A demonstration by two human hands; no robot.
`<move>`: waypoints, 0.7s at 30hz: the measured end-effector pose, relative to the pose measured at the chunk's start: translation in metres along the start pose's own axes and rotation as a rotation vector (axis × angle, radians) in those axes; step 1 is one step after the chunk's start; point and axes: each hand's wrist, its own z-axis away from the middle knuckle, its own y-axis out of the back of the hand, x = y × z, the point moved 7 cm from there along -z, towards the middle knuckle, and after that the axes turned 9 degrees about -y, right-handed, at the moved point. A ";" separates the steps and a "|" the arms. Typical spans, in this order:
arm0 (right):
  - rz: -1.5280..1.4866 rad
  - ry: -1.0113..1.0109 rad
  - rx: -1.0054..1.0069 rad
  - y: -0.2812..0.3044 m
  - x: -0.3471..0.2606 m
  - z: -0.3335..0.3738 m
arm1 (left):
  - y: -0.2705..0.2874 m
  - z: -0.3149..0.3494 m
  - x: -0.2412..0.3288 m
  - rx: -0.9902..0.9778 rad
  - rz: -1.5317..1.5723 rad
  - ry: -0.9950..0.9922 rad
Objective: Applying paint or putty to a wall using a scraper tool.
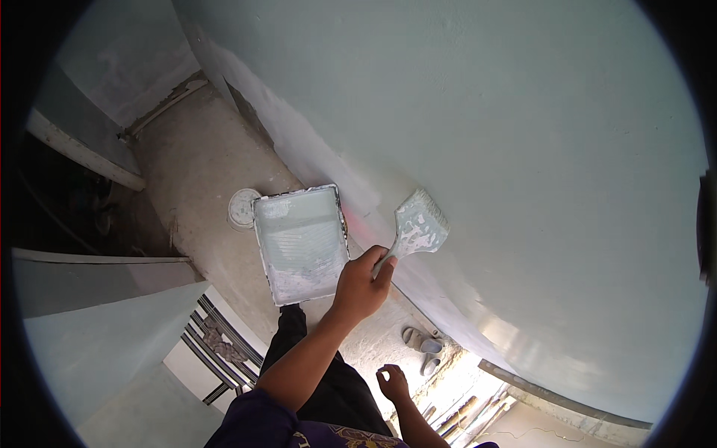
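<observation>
My left hand [364,282] is closed around the handle of a wide paintbrush [420,228], its head smeared with pale green and whitish paint. The bristles lie at the pale green wall [538,164] and seem to touch it. Left of that hand is a rectangular paint tray [302,235] with a ribbed bottom, coated in pale green and white paint. What the tray rests on is hidden. My right hand [393,383] hangs low near my body, fingers loosely curled and a gap showing between them, with nothing visible in it.
A round, paint-stained white bucket [243,208] stands beside the tray on the concrete floor [202,149]. Sandals [422,345] lie by the wall's foot. A striped black-and-white piece [213,343] sits at lower left. Long poles [459,418] lie in bright light at lower right.
</observation>
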 end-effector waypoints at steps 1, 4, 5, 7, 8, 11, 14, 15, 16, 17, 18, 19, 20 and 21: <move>0.002 0.010 0.012 0.008 0.000 0.002 | 0.005 0.005 -0.005 0.005 0.004 -0.014; -0.014 0.055 0.090 0.031 -0.006 0.010 | 0.014 0.009 -0.051 0.096 -0.064 0.096; -0.013 0.066 0.101 0.038 -0.004 0.013 | 0.012 0.004 -0.051 0.094 -0.188 0.079; 0.016 0.028 0.104 0.048 0.008 0.020 | 0.003 -0.001 -0.037 0.095 -0.304 0.053; 0.004 -0.005 0.099 0.051 0.017 0.023 | -0.006 -0.003 -0.023 0.099 -0.282 0.043; -0.007 -0.091 0.110 0.059 0.041 0.035 | -0.008 0.003 0.006 0.084 -0.206 0.025; 0.004 -0.089 0.103 0.063 0.056 0.047 | 0.004 0.018 0.009 0.038 -0.147 0.029; 0.027 -0.094 0.089 0.063 0.062 0.051 | 0.002 0.015 0.002 0.040 -0.148 0.021; 0.052 -0.148 0.066 0.060 0.067 0.052 | 0.006 0.012 -0.017 0.073 -0.256 0.051; 0.052 -0.141 0.072 0.058 0.076 0.054 | 0.008 0.007 -0.018 0.095 -0.356 0.079; 0.072 -0.164 0.061 0.055 0.087 0.058 | 0.000 0.001 -0.018 0.060 -0.353 0.077; 0.089 -0.194 0.056 0.052 0.099 0.058 | -0.005 -0.005 -0.007 0.059 -0.350 0.068; 0.076 -0.194 0.056 0.052 0.105 0.062 | -0.010 -0.007 0.010 0.031 -0.347 0.037; 0.074 -0.195 0.061 0.053 0.111 0.064 | -0.012 -0.005 0.026 0.004 -0.345 0.006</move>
